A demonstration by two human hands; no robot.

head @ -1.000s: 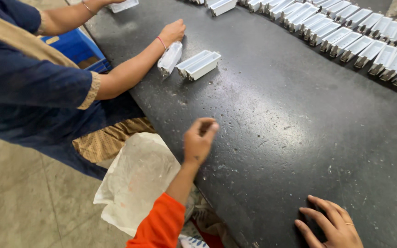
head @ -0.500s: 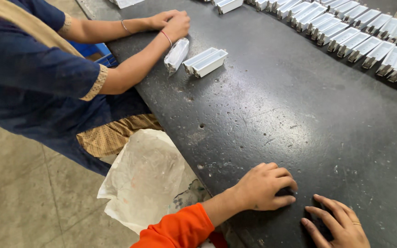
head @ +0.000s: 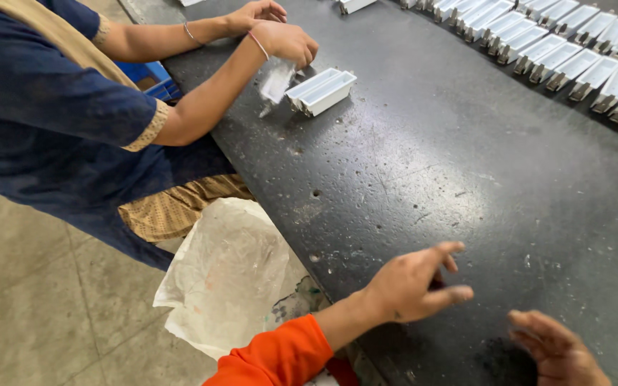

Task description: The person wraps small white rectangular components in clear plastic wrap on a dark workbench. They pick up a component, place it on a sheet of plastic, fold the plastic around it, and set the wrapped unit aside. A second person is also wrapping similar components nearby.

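Note:
My left hand [head: 413, 286], at the end of an orange sleeve, hovers just over the near edge of the dark stone table [head: 423, 171], thumb and fingers spread and empty. My right hand [head: 556, 347] lies at the bottom right with its fingers apart on the tabletop, partly cut off by the frame. A dark patch shows on the table between the two hands. Nothing is held in either hand.
A co-worker in dark blue stands at the left, both hands [head: 287, 39] on a small white piece [head: 277, 82] beside two white channel-shaped parts [head: 320, 89]. A row of several similar white parts [head: 574, 61] lines the far right. A white plastic bag [head: 223, 275] and a blue crate [head: 151, 75] are by the table's edge.
My left hand came down from the table's middle to beside my right hand, closed there, and now has its fingers spread. The co-worker lifted the small white piece.

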